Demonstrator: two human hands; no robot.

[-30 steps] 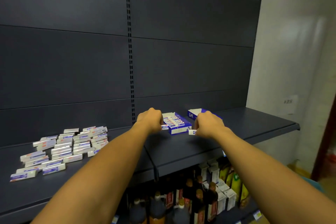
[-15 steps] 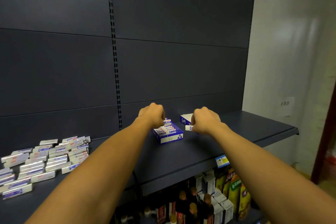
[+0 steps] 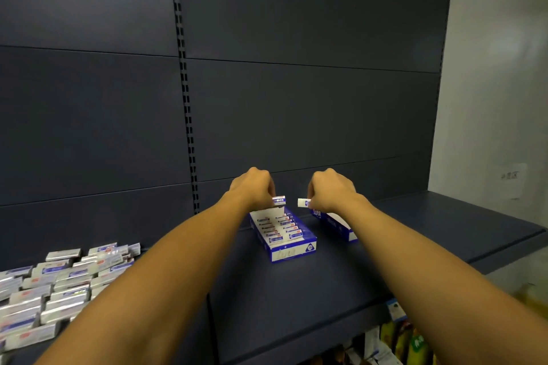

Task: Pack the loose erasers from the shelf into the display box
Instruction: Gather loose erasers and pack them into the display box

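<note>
Packing erasers | my left hand [image 3: 254, 188] and right hand [image 3: 329, 190] are each pinching one light eraser's end above display box [image 3: 283, 235]

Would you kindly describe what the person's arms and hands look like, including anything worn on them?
Both forearms are bare from the bottom edge of the frame to the wrists: no sleeves show. The left hand and right hand wear no gloves, and no watch, bracelet or ring is visible. The fingers are mostly hidden behind the backs of the hands.
</note>
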